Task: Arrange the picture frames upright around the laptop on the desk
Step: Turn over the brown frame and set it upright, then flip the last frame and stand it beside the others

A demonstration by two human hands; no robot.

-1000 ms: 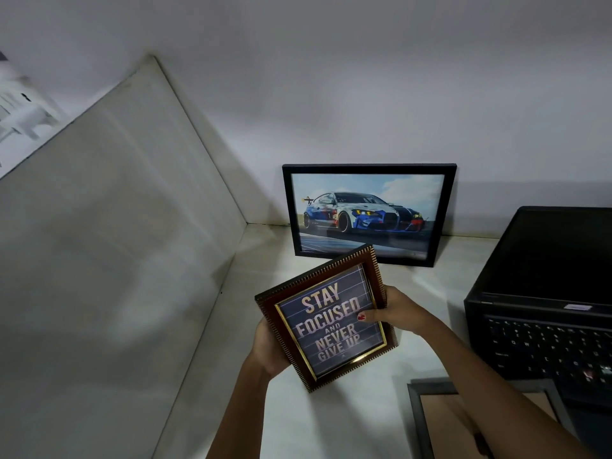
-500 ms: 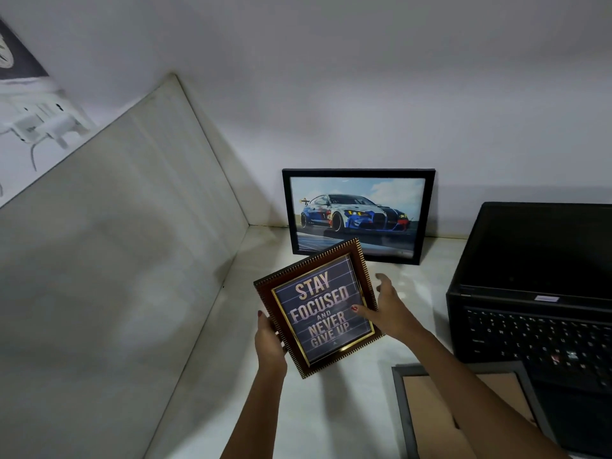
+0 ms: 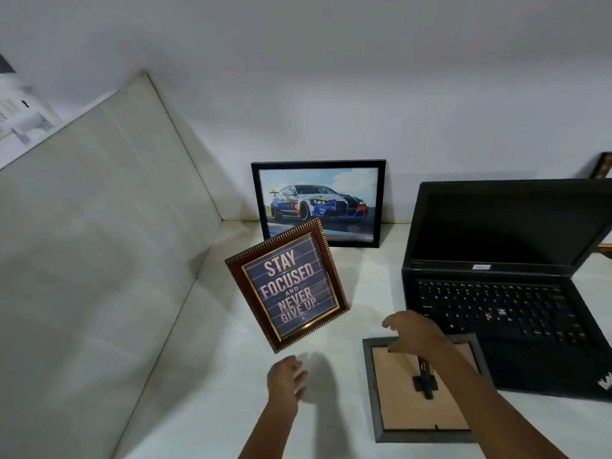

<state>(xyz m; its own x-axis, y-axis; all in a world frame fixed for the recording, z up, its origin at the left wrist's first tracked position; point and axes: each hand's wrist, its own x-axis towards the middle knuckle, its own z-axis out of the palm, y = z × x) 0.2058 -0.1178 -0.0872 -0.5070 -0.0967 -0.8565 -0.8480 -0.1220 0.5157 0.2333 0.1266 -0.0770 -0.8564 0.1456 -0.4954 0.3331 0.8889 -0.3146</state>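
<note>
A brown, gold-trimmed quote frame (image 3: 287, 291) stands upright on the white desk (image 3: 331, 409), left of the open black laptop (image 3: 503, 286). A black-framed car picture (image 3: 319, 202) leans against the back wall. A grey frame (image 3: 422, 390) lies face down beside the laptop, its cardboard back and stand showing. My left hand (image 3: 286, 380) hovers just below the quote frame, fingers apart and empty. My right hand (image 3: 414, 332) is spread over the top of the grey frame; whether it touches it I cannot tell.
A pale side panel (image 3: 99, 260) walls off the desk's left. The corner of another dark, gold-edged frame (image 3: 602, 165) shows at the far right behind the laptop screen.
Both hands have let go of the quote frame, which now stands on its own. My right hand has moved right over the face-down grey frame; my left has dropped back.
</note>
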